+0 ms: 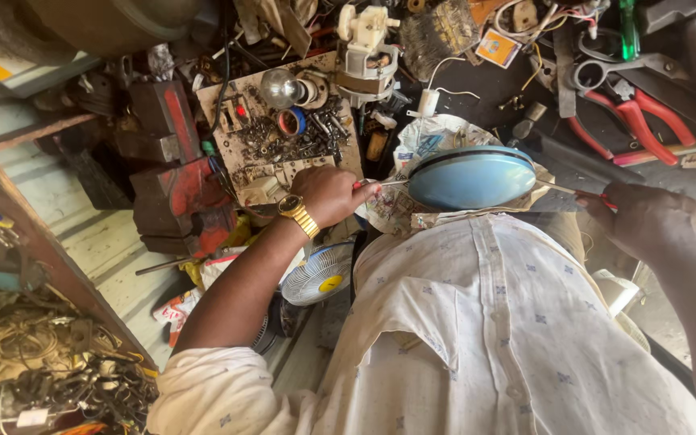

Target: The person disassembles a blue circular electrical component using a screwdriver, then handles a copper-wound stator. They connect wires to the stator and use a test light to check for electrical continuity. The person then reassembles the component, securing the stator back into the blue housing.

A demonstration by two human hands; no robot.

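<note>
This is a repair workshop, crowded and well used. The dark tabletop point(477, 89) is heaped with tools and salvaged parts. Around the worn parts board point(271, 137), strewn with screws and small metal bits, lie the signs of the trade: a red bench vise point(179, 193) just left of it, a small electric motor point(366, 56) just right of its top corner, and red-handled pliers point(634, 113) and scissors point(606, 71) far to its right. A glass bulb point(279, 87) and a roll of tape point(292, 121) sit on the board itself. Below it stands a small fan point(316, 275), and well to its lower left, tangled cables point(42, 354) fill a shelf.
</note>
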